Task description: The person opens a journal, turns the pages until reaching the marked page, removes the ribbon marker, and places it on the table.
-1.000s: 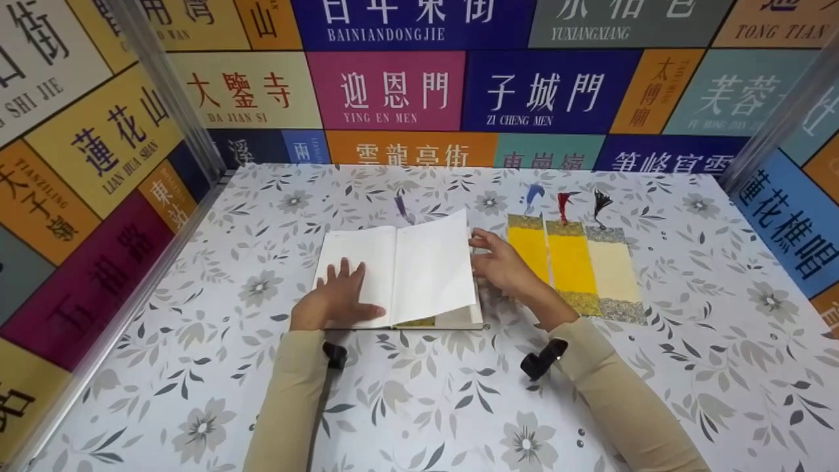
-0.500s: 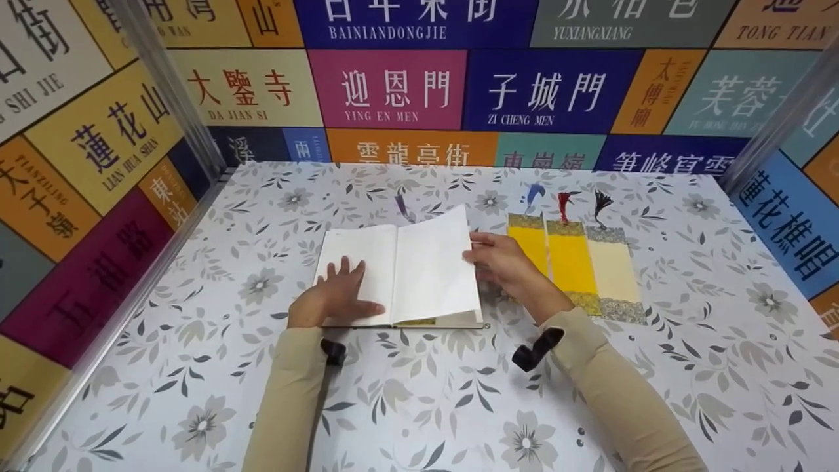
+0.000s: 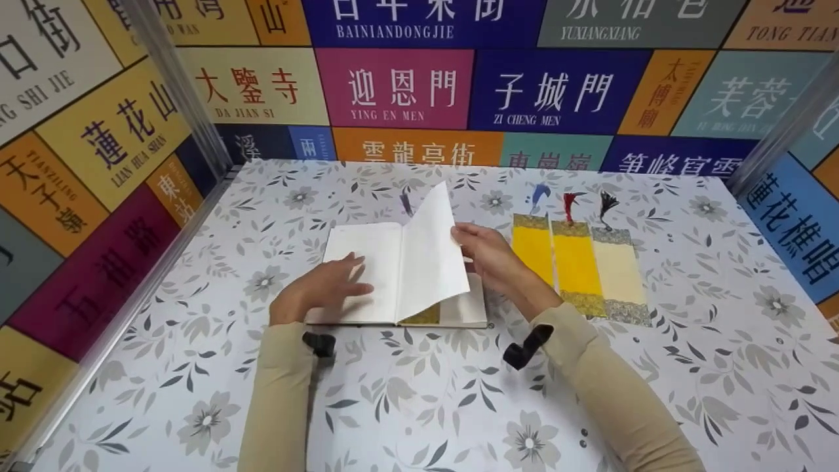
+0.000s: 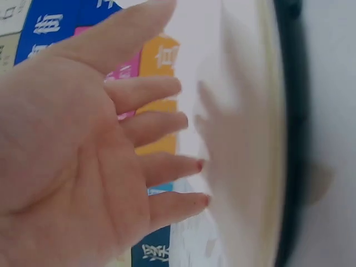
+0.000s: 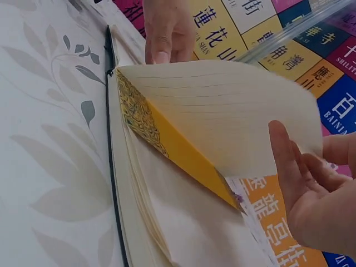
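A notebook [image 3: 364, 275] with lined pages and a dark cover lies open on the table. My right hand [image 3: 491, 259] pinches the outer edge of a lifted page [image 3: 429, 252], which curves upward. Under that page, against the spine, lies a yellow bookmark [image 5: 183, 150] with a patterned end; the purple tassel [image 3: 406, 204] behind the book appears to belong to it. Over the left-hand page, my left hand [image 3: 321, 288] has its fingers spread and straight. Its fingertips [image 4: 178, 120] are close to the paper; whether they touch it I cannot tell.
Right of the book lie a yellow bookmark [image 3: 532, 246] with a blue tassel, another yellow bookmark [image 3: 577, 262] with a red tassel, and a cream bookmark [image 3: 619, 269] with a dark tassel. Coloured sign panels [image 3: 400, 92] stand behind the floral-patterned table [image 3: 406, 406].
My right hand has raised the page higher and moved it leftward, uncovering more of the bookmark beneath. My left hand has shifted left, and its fingers have drawn back from their earlier spread on the page.
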### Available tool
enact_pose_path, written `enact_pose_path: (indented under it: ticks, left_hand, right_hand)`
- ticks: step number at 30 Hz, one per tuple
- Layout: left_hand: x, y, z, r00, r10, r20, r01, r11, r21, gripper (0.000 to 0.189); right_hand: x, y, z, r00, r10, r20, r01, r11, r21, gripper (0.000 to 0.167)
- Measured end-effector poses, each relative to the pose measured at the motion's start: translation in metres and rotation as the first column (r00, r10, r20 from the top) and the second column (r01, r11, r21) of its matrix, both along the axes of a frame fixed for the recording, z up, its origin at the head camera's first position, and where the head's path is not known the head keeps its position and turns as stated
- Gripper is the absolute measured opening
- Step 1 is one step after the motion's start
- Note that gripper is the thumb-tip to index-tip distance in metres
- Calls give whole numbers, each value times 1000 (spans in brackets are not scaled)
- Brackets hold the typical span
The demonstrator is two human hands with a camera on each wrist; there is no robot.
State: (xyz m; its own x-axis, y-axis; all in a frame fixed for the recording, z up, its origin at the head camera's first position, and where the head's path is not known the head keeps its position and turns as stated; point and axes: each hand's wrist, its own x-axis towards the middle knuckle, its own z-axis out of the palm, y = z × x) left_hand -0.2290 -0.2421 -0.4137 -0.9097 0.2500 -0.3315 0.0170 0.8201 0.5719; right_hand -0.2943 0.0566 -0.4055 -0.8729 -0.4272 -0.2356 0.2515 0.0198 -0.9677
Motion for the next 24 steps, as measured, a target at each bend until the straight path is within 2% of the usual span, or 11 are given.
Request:
enact_pose_path:
  ticks: [3, 5, 7, 10, 13, 16, 18, 20, 22, 24]
  left_hand:
    - [3, -8, 7, 996, 77, -42, -73, 994, 87, 79]
    - [5, -13, 12, 989, 125, -82, -114, 985, 131, 80]
    - [7, -17, 17, 980, 150, -133, -131, 981, 144, 80]
    - [9, -22, 24, 968, 187, -165, -158, 972, 176, 81]
    - [10, -23, 28, 960, 207, -188, -171, 966, 194, 83]
    - [11, -22, 31, 948, 225, -225, -177, 961, 214, 82]
    - [11, -20, 33, 938, 234, -256, -176, 958, 228, 80]
    - [11, -18, 34, 928, 247, -278, -181, 953, 242, 79]
    - [11, -15, 36, 924, 250, -288, -179, 952, 250, 79]
    - [11, -13, 37, 926, 246, -286, -177, 953, 245, 79]
  right_hand:
    - [5, -6, 2, 986, 141, -85, -141, 990, 7, 50]
    - [9, -11, 2, 959, 238, -155, -232, 971, 57, 52]
    - [13, -17, 1, 923, 313, -225, -289, 948, 133, 51]
    - [21, -27, -3, 855, 395, -337, -316, 911, 266, 47]
    - [28, -35, -8, 762, 478, -437, -289, 855, 431, 44]
    - [33, -41, -12, 660, 579, -479, -236, 765, 599, 45]
    - [34, -44, -13, 622, 632, -462, -203, 700, 685, 46]
    - [32, -47, -12, 618, 662, -424, -179, 644, 744, 47]
    - [30, -48, -11, 640, 673, -371, -172, 596, 785, 48]
    - [27, -50, -11, 659, 676, -328, -170, 560, 811, 48]
